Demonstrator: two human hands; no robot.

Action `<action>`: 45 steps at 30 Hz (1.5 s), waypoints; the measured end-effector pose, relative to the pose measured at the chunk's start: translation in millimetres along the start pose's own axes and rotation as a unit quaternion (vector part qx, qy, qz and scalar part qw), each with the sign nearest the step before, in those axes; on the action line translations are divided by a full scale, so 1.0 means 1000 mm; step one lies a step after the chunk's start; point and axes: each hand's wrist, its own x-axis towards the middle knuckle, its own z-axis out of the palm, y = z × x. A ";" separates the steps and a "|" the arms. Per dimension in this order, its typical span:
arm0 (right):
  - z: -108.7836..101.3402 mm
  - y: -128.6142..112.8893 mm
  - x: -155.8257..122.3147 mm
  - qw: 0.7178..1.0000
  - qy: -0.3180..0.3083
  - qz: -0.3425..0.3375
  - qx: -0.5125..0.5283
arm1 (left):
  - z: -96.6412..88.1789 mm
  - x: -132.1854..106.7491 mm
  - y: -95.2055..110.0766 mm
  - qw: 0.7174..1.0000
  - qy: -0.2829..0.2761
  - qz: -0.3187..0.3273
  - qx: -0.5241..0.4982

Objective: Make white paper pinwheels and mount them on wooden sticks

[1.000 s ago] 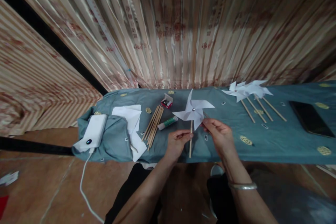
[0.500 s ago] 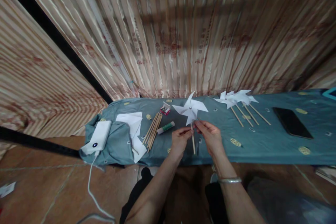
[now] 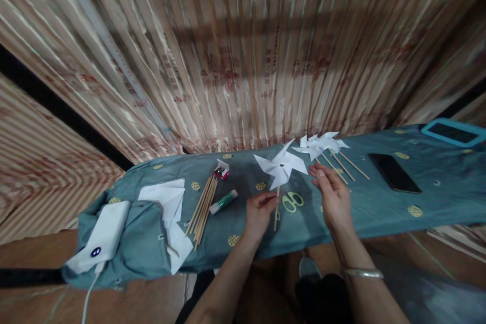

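Note:
A white paper pinwheel point(image 3: 281, 164) with a small metal pin at its centre is held up over the table. Its wooden stick point(image 3: 276, 218) is pinched between the thumb and fingers of my left hand point(image 3: 259, 216). My right hand point(image 3: 334, 193) is off the stick, with fingers apart near the pinwheel's right blade; whether a fingertip touches the paper I cannot tell. Between my hands lie the yellow-green handles of scissors point(image 3: 292, 202). To the right, several finished-looking pinwheels point(image 3: 322, 145) overlap, their sticks pointing toward me.
Left of my hands are a glue stick point(image 3: 224, 202), a bundle of wooden sticks point(image 3: 203, 208), a small box of pins point(image 3: 221, 169), white paper pieces point(image 3: 167, 197) and a cabled power bank point(image 3: 111, 230). A dark phone point(image 3: 395, 172) and a blue-framed tablet point(image 3: 453, 132) lie right on the cloth-covered table point(image 3: 383, 215).
My right hand has let go of the pinwheel's stick, moved right and opened. The left hand keeps its hold. The view has turned to the right, bringing the tablet in further.

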 end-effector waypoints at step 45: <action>0.035 0.010 -0.041 0.960 -0.159 0.217 0.080 | -0.044 -0.014 0.004 0.997 0.001 -0.010 0.082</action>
